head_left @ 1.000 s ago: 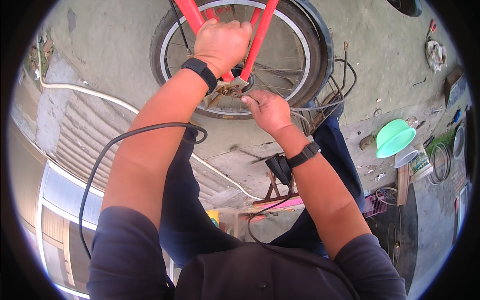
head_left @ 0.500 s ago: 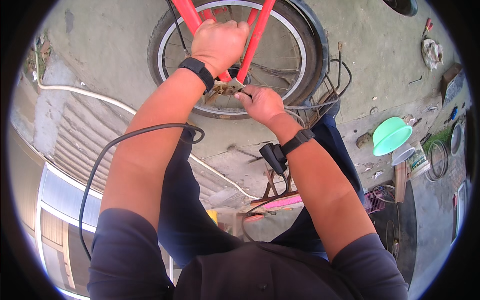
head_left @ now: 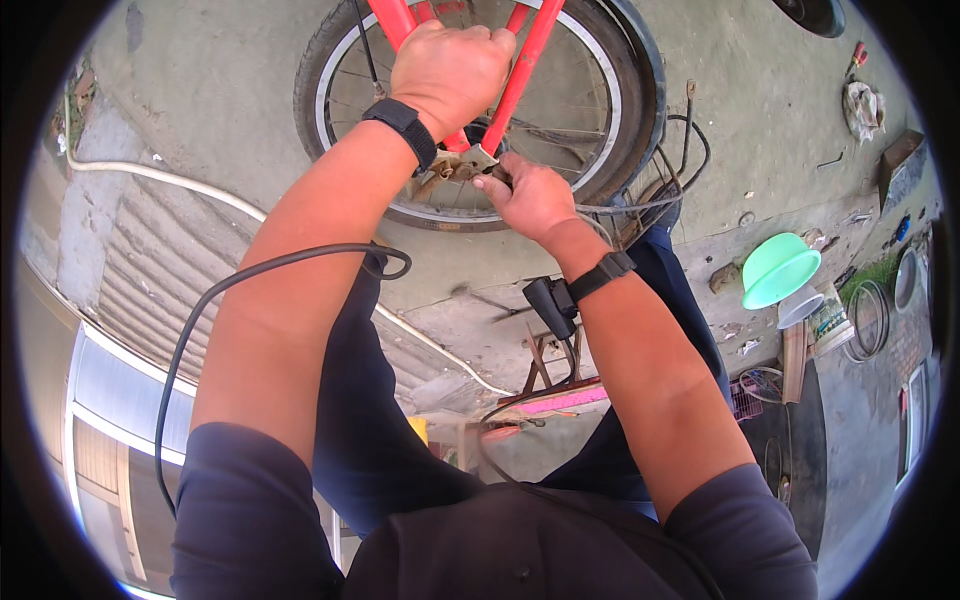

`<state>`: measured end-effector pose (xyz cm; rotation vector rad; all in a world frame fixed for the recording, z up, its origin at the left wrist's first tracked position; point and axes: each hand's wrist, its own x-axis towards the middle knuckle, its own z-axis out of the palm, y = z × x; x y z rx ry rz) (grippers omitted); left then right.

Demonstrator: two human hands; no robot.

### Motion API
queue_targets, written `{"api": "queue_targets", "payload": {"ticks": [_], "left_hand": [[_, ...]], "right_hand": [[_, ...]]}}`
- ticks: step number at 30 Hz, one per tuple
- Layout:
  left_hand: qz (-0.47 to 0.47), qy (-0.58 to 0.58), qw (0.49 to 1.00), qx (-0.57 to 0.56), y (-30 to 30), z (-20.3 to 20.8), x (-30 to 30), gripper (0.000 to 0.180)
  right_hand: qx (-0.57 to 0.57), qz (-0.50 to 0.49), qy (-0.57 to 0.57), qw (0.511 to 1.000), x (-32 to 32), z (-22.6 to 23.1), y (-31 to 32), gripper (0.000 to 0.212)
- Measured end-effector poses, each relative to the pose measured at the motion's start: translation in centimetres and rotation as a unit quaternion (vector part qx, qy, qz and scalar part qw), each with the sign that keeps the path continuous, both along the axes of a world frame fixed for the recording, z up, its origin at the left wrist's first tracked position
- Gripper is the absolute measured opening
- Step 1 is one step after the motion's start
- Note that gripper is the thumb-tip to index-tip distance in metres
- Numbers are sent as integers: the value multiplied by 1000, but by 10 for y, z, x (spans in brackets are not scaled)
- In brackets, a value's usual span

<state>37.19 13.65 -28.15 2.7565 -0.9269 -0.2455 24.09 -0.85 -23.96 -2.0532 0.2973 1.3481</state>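
Observation:
Bent into a fist, my left hand point(head_left: 455, 78) is wrapped round the red bicycle frame point(head_left: 527, 72) just above the wheel's hub. The bicycle wheel point(head_left: 318, 105), with a silver rim and dark tyre, is behind both hands. My right hand point(head_left: 535, 200) is closed in a pinch beside the metal end plate point(head_left: 481, 156), where the frame tubes meet the axle. Whatever its fingers hold there is small and mostly hidden. A black mudguard point(head_left: 655, 85) curves round the wheel's right side.
Thin cables and a metal stay point(head_left: 688, 125) stick out right of the wheel. A pale hose point(head_left: 190, 183) crosses the ground at left, and a black cable point(head_left: 215, 288) loops over my left forearm. A green basin point(head_left: 778, 272) lies at right, near a coiled hose point(head_left: 868, 320).
The frame and both hands sit slightly further right in the picture, and the view has shifted a little. Left hand keeps its hold; right fingers stay by the end plate.

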Motion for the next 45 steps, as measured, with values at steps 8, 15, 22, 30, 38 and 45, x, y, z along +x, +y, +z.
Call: {"api": "queue_targets", "payload": {"ticks": [8,15,22,30,38,45], "left_hand": [[3,6,1000,5,0,1,1,13],[8,14,1000,-17,0,5,2,13],[-1,7,999,-44,3,4,1,15],[3,3,999,-49,1,5,3,16],[137,32,973,-186,8,43,-20,13],[542,553,626,-97,6,89,-147,37]], "right_hand": [[-13,69,5,997,2,-4,-8,65],[-11,70,34,997,0,-3,-5,68],[-10,52,17,998,-2,0,-7,69],[-14,83,4,996,-4,-9,-7,69],[-10,74,6,997,-2,-8,-8,66],[-24,100,-21,994,-4,-9,-7,58]]}}
